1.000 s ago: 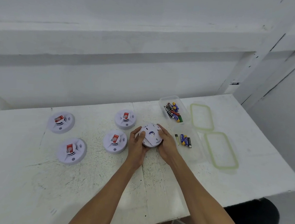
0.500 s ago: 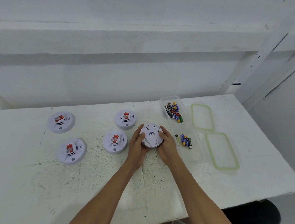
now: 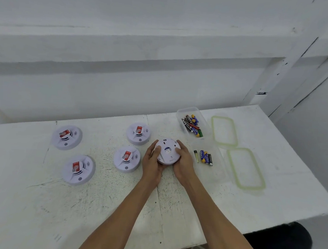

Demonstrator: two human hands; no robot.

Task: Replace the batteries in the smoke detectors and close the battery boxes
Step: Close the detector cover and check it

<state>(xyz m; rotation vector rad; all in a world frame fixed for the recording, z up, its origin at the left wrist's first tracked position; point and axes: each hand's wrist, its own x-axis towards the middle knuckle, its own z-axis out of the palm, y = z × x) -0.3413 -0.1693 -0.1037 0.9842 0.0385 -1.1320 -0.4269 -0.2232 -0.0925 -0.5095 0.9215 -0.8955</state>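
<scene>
A round white smoke detector [image 3: 168,151] lies back side up between my two hands at the table's middle. My left hand [image 3: 152,162] grips its left rim with the thumb on top. My right hand [image 3: 183,163] holds the right rim. Several other detectors with red labels lie face up to the left: one [image 3: 138,133] at the back, one [image 3: 126,159] beside my left hand, one [image 3: 66,137] far left, one [image 3: 78,170] front left. A few loose batteries [image 3: 204,157] lie in the near clear box [image 3: 217,174].
A clear box [image 3: 181,112] further back holds several mixed batteries [image 3: 192,125]. Two green-rimmed lids, the far lid [image 3: 224,131] and the near lid [image 3: 246,168], lie at the right on the white table [image 3: 25,202]. A white wall rises behind; the table edge runs along the front.
The white piece that stuck out at the detector's left under my left hand now sits flush. Both hands have closed in around the rim.
</scene>
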